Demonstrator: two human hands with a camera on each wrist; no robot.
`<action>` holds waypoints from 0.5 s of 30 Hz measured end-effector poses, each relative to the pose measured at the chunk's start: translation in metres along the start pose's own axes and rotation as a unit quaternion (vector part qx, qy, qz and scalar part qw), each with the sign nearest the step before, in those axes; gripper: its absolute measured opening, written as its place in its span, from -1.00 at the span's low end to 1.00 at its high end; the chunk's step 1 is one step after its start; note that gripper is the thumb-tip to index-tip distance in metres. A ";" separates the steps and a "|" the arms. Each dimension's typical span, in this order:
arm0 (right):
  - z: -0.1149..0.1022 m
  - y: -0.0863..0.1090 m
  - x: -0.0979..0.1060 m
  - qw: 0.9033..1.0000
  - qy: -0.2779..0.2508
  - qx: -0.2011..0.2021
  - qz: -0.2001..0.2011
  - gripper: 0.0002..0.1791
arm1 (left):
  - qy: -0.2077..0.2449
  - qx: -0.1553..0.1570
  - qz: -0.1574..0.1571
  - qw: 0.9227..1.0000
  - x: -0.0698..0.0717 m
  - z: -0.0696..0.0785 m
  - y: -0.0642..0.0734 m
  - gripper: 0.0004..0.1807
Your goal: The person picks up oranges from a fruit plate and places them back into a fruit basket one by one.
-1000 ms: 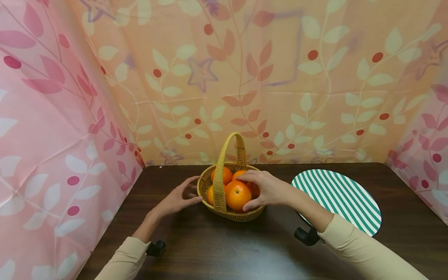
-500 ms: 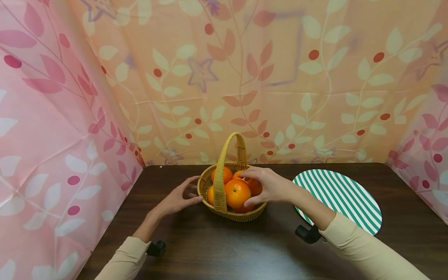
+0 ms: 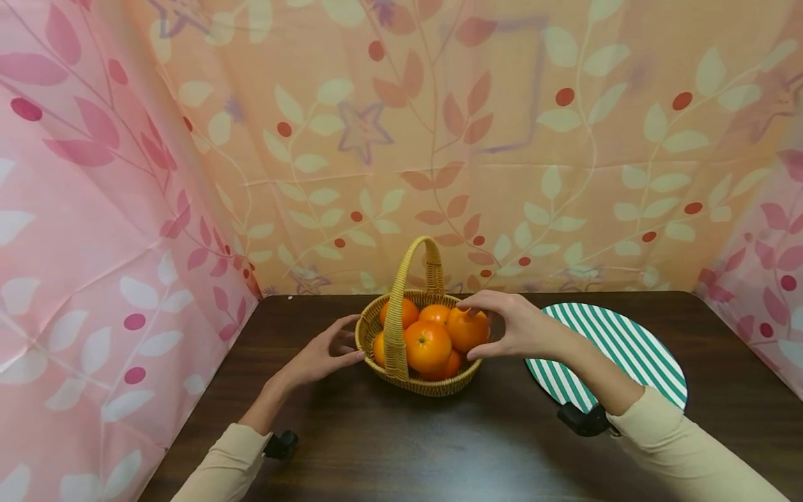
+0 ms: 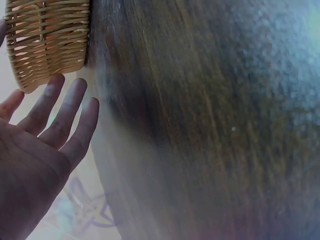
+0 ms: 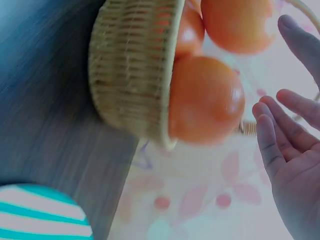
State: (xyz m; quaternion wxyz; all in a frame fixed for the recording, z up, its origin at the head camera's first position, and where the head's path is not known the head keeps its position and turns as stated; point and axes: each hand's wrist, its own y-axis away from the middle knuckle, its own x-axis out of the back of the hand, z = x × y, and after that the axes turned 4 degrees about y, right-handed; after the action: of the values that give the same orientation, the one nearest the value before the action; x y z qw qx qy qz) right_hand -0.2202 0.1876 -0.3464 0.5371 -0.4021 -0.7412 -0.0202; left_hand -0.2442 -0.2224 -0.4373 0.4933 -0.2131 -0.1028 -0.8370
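Note:
A woven yellow basket [image 3: 433, 388] with a tall arched handle [image 3: 394, 328] stands toward the table's back edge, holding several oranges. One large orange [image 3: 429, 345] sits on top at the front; another orange [image 3: 465, 330] lies by the right rim. My left hand [image 3: 325, 353] is at the basket's left side, thumb and fingertips right at the wall; the left wrist view shows its fingers [image 4: 70, 107] loosely extended beside the weave. My right hand [image 3: 519, 325] hovers at the right rim, holding nothing. In the right wrist view, a gap separates its fingers [image 5: 270, 145] from the nearest orange [image 5: 207, 100].
An oval placemat [image 3: 627, 355] with green and white stripes lies to the right on the dark wooden table [image 3: 401, 446], partly behind my right forearm. Patterned cloth [image 3: 301, 174] hangs behind the table and at both sides.
My right hand has moved off the front orange, rightward and slightly up, uncovering the oranges on the right. The left hand stays beside the basket.

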 end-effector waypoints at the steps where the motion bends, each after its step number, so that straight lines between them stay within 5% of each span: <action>1: 0.003 0.006 0.003 1.000 -0.001 -0.004 0.005 -0.24 | -0.002 0.001 0.000 1.000 0.000 0.000 0.000 -0.16; 9: 0.021 0.053 0.020 0.998 -0.018 -0.044 0.028 -0.28 | -0.035 -0.004 0.013 0.999 0.001 0.005 0.004 -0.16; 15: 0.035 0.093 0.029 0.995 0.031 -0.077 0.058 -0.31 | -0.060 -0.013 0.039 0.997 0.004 0.009 0.019 -0.20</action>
State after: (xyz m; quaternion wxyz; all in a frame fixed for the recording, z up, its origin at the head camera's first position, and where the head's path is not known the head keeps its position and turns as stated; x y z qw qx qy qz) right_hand -0.1929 0.2832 -0.3745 0.5278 -0.4838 -0.6957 -0.0579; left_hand -0.2277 -0.2315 -0.4279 0.5157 -0.2731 -0.1130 -0.8042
